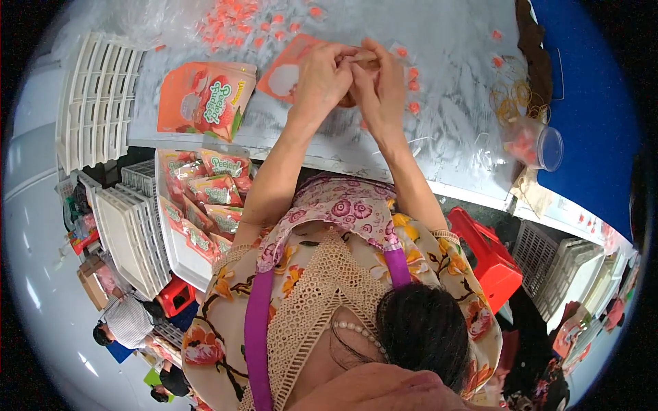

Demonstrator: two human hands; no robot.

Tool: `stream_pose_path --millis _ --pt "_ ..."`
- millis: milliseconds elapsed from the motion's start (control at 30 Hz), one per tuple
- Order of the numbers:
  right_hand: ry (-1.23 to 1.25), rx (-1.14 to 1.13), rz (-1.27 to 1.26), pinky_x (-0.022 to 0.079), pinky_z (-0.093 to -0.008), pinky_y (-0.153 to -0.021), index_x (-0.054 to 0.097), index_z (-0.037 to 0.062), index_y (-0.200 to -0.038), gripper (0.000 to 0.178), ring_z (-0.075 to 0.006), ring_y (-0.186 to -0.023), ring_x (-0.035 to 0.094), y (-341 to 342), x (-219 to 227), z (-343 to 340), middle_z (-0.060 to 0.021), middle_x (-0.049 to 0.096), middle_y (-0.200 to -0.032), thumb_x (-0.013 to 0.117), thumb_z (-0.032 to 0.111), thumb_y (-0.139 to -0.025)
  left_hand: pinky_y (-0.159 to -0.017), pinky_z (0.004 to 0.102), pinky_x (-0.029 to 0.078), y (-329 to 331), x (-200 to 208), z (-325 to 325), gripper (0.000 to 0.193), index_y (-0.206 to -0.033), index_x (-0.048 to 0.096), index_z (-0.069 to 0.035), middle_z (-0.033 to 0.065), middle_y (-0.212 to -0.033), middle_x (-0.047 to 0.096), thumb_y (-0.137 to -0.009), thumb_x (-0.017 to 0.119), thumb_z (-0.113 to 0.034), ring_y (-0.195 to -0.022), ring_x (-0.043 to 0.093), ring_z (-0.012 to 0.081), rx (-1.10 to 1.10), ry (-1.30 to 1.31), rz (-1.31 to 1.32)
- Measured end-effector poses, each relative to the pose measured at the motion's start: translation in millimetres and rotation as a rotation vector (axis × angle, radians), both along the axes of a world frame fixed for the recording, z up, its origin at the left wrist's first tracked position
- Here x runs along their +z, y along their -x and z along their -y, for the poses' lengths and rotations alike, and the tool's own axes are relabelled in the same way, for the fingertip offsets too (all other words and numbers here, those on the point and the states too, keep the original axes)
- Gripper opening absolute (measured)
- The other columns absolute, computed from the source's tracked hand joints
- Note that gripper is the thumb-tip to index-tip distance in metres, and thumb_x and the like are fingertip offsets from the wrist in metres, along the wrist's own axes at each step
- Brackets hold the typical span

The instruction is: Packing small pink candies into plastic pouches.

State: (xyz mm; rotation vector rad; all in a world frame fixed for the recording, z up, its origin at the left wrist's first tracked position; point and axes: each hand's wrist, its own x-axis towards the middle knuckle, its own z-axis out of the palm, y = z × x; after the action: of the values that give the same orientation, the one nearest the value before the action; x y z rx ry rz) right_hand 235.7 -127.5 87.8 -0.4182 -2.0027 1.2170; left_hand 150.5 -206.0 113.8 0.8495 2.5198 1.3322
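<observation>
Over the table, my left hand (323, 81) and my right hand (381, 92) meet with bent fingers and thumbs close together. Between them is a small brownish thing (348, 100), mostly covered by the hands, and I cannot make out its kind. Just left of my left hand lies a flat pink-orange pouch (282, 74) with a pale window, partly behind that hand. Further left is a stack of printed pink pouches (205, 99). Small red-pink wrapped pieces (413, 107) lie right of my right hand.
A heap of wrapped pieces (229, 24) and clear plastic lie at the far left. White crates (96, 103) stand at the left, with filled pouches (216, 190) in a tray below. Rubber bands (517, 99) and a clear tub (550, 148) are at the right, a red stool (486, 257) below.
</observation>
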Motion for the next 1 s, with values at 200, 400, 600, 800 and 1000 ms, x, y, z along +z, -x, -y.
stream_pose_path --millis 200,400,600,800,1000 --pt "0.087 -0.021 -0.047 0.034 -0.0424 -0.099 0.049 0.0026 -0.126 0.042 -0.0314 -0.108 0.052 -4.7 12.8 -1.9 -0.0173 0.056 -0.118 0.054 0.01 -0.085 -0.071 0.0361 0.051 -9.6 4.0 -0.1 0.024 -0.099 0.067 0.004 0.0171 -0.083 0.066 -0.08 0.057 -0.006 -0.078 0.065 0.0275 -0.033 -0.071 0.024" --pt "0.049 0.014 -0.19 0.03 -0.0407 -0.105 0.05 0.0056 -0.13 0.045 -0.0333 -0.126 0.044 -0.4 -4.5 -16.3 -0.0159 0.05 -0.135 0.056 0.014 -0.087 -0.066 0.0325 0.051 10.4 2.0 4.2 0.023 -0.1 0.069 -0.001 0.0134 -0.079 0.069 -0.082 0.058 -0.01 -0.071 0.067 0.0236 -0.012 -0.077 0.024" --pt "-0.589 -0.062 0.29 0.028 -0.0456 -0.108 0.055 0.0121 -0.13 0.056 -0.0345 -0.13 0.041 -16.8 -48.4 -100.3 -0.015 0.044 -0.142 0.062 0.044 -0.085 -0.061 0.0281 0.048 28.5 48.2 26.4 0.021 -0.1 0.07 -0.004 0.0104 -0.076 0.068 -0.084 0.061 -0.014 -0.066 0.063 0.0143 0.077 -0.004 0.025" --pt "-0.567 0.261 0.599 0.026 -0.0544 -0.107 0.057 0.0217 -0.128 0.065 -0.0386 -0.132 0.037 -35.4 -52.9 -67.7 -0.011 0.045 -0.142 0.065 0.059 -0.075 -0.053 0.0268 0.045 41.1 26.9 49.5 0.022 -0.101 0.07 -0.003 0.0064 -0.072 0.066 -0.084 0.061 -0.014 -0.059 0.058 0.0107 0.08 -0.016 -0.02" --pt "-0.713 0.101 0.477 0.031 -0.0527 -0.103 0.055 0.0238 -0.128 0.069 -0.0343 -0.127 0.042 -54.3 -55.5 -15.2 -0.0099 0.049 -0.135 0.066 0.061 -0.07 -0.052 0.0261 0.044 42.2 17.7 56.8 0.021 -0.101 0.07 -0.004 0.0038 -0.07 0.064 -0.084 0.062 -0.013 -0.058 0.054 0.0085 0.075 -0.05 -0.011"
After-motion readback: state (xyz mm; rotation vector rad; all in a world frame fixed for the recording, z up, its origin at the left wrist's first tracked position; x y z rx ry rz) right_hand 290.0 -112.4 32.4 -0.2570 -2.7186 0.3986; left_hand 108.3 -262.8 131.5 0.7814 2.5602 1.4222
